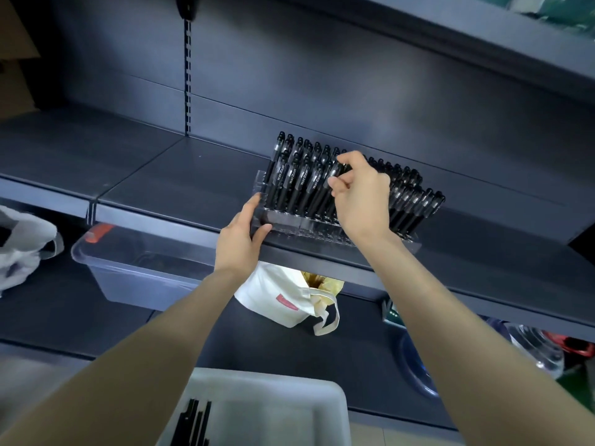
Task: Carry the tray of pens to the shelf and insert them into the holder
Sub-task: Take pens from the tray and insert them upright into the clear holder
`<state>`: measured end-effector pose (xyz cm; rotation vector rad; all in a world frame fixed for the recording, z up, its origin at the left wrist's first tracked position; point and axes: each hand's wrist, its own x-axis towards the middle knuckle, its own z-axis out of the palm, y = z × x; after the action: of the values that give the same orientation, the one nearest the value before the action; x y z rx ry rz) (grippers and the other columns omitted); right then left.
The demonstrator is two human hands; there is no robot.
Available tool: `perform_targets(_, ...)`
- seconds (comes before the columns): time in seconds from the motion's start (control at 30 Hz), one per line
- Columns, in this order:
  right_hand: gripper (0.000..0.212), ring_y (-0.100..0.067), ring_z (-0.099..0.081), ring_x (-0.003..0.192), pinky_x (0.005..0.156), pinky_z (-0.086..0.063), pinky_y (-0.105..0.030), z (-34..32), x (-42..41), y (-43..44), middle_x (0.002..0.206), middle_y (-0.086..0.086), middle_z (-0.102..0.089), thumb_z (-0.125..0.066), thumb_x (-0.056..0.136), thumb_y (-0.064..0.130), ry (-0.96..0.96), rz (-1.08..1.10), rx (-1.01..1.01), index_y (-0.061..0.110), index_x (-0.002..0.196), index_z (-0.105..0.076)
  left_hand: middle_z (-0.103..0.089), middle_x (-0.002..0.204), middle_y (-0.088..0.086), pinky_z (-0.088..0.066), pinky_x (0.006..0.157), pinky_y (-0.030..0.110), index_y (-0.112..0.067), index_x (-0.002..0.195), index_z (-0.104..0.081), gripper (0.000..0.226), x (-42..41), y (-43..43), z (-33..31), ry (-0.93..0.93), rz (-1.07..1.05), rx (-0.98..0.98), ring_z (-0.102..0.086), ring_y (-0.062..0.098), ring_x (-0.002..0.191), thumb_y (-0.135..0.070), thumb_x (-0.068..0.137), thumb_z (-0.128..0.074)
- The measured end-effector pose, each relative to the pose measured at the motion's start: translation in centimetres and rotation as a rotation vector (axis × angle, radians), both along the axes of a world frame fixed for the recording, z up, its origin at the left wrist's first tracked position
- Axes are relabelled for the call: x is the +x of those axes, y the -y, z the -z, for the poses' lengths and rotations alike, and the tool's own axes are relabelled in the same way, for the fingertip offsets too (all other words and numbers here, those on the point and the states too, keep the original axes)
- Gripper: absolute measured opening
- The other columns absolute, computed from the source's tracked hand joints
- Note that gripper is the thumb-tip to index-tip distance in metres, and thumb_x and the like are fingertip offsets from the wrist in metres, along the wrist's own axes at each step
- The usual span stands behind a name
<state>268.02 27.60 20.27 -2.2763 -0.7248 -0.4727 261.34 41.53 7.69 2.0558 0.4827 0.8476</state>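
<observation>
On the dark shelf [161,188], the left end of the clear holder [289,222] is gripped by the left hand [240,239], with the thumb on the near face and the fingers round the side. Rows of black pens [296,178] are stood in it. One pen [335,173] appears to be pinched by the right hand [362,196] over the middle rows. Nearer, a white tray [289,397] is seen, with a few loose pens [193,423] at its left.

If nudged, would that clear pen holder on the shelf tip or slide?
Probably slides rather than tips: the clear pen holder has a wide, low base on the smooth shelf. Likely heavyish, packed with black pens. The left hand holding its end hints it shifts.
</observation>
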Motion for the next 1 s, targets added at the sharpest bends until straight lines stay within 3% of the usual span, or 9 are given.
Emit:
perform_targets(0.07,0.032,-0.013,-0.051,0.079,0.08,-0.04,-0.028,0.1,-0.1,-0.4,0.089,-0.007,-0.065,-0.051,0.094,0.006,-0.015,-0.007,-0.041,0.016,0.124,-0.05,-0.059,0.123,0.008,-0.041,0.086,0.03,-0.027,0.146,-0.028,0.057,0.1,0.0,0.1,0.007,-0.004,0.007,-0.057,0.026,0.101,-0.024,0.095,-0.053)
perform_targets(0.17,0.031,-0.024,-0.058,0.085,0.081,-0.051,-0.04,0.6,-0.1,-0.7,0.088,-0.01,-0.066,-0.05,0.092,-0.001,-0.026,-0.032,-0.085,0.013,0.119,-0.05,-0.06,0.12,0.008,-0.043,0.087,0.032,-0.027,0.145,-0.029,0.056,0.1,-0.1,0.2,0.0,0.009,-0.007,-0.058,0.025,0.099,-0.025,0.095,-0.054)
perform_targets(0.27,0.027,-0.026,-0.057,0.084,0.081,-0.051,-0.041,0.9,-0.3,-0.6,0.088,-0.012,-0.065,-0.049,0.094,0.003,-0.038,-0.026,-0.074,0.012,0.12,-0.051,-0.06,0.12,0.008,-0.044,0.088,0.033,-0.027,0.145,-0.029,0.056,0.2,-0.1,0.2,-0.005,0.012,-0.01,-0.057,0.025,0.1,-0.024,0.095,-0.054)
perform_targets(0.4,0.031,-0.02,-0.042,0.086,0.083,-0.043,-0.034,0.7,-0.6,-0.4,0.094,-0.012,-0.065,-0.049,0.096,0.01,-0.073,-0.023,-0.085,0.014,0.127,-0.047,-0.053,0.133,0.005,-0.04,0.092,0.029,-0.029,0.149,-0.018,0.066,-0.1,-0.3,0.0,-0.057,0.09,-0.021,-0.053,0.023,0.113,-0.021,0.094,-0.055)
perform_targets(0.53,0.032,-0.016,-0.047,0.083,0.07,-0.023,-0.016,1.2,-1.9,0.2,0.092,-0.006,-0.068,-0.051,0.096,0.013,-0.076,0.003,-0.035,0.016,0.127,-0.046,-0.015,0.156,0.002,-0.026,0.108,0.03,-0.023,0.15,0.0,0.08,-1.8,-0.3,-0.3,-0.154,0.138,-0.013,-0.024,0.019,0.14,-0.024,0.093,-0.056)
perform_targets(0.63,0.029,-0.02,-0.061,0.079,0.072,-0.032,-0.015,2.7,-4.0,0.5,0.086,-0.005,-0.07,-0.055,0.094,0.012,-0.086,-0.007,0.041,0.013,0.123,-0.05,-0.022,0.152,0.002,-0.025,0.105,0.022,-0.017,0.149,-0.017,0.067,-5.1,0.4,1.1,-0.107,0.06,0.031,-0.027,0.016,0.136,-0.022,0.094,-0.055)
perform_targets(0.7,0.028,-0.023,-0.063,0.082,0.081,-0.046,-0.03,4.9,-5.9,0.7,0.088,-0.006,-0.07,-0.057,0.092,0.013,-0.132,-0.009,0.088,0.012,0.12,-0.052,-0.031,0.146,0.004,-0.028,0.106,0.027,-0.012,0.145,-0.027,0.059,-8.2,1.1,3.1,-0.122,0.02,0.042,-0.031,0.018,0.133,-0.022,0.094,-0.054)
perform_targets(0.83,0.025,-0.029,-0.062,0.086,0.082,-0.049,-0.043,11.6,-10.3,1.0,0.086,-0.007,-0.069,-0.057,0.09,0.013,-0.328,-0.029,0.116,0.015,0.115,-0.054,-0.039,0.138,0.01,-0.031,0.106,0.034,-0.009,0.141,-0.035,0.055,-15.2,2.7,8.9,-0.293,-0.031,-0.082,-0.037,0.026,0.13,-0.021,0.092,-0.056)
perform_targets(1.0,0.026,-0.027,-0.064,0.085,0.082,-0.05,-0.04,20.6,-16.6,1.7,0.089,-0.009,-0.069,-0.058,0.09,0.012,-0.573,-0.054,-0.007,0.01,0.116,-0.055,-0.04,0.134,0.016,-0.036,0.101,0.039,-0.007,0.135,-0.043,0.047,-22.8,5.0,16.0,-0.55,-0.108,-0.259,-0.043,0.036,0.122,-0.02,0.092,-0.056)
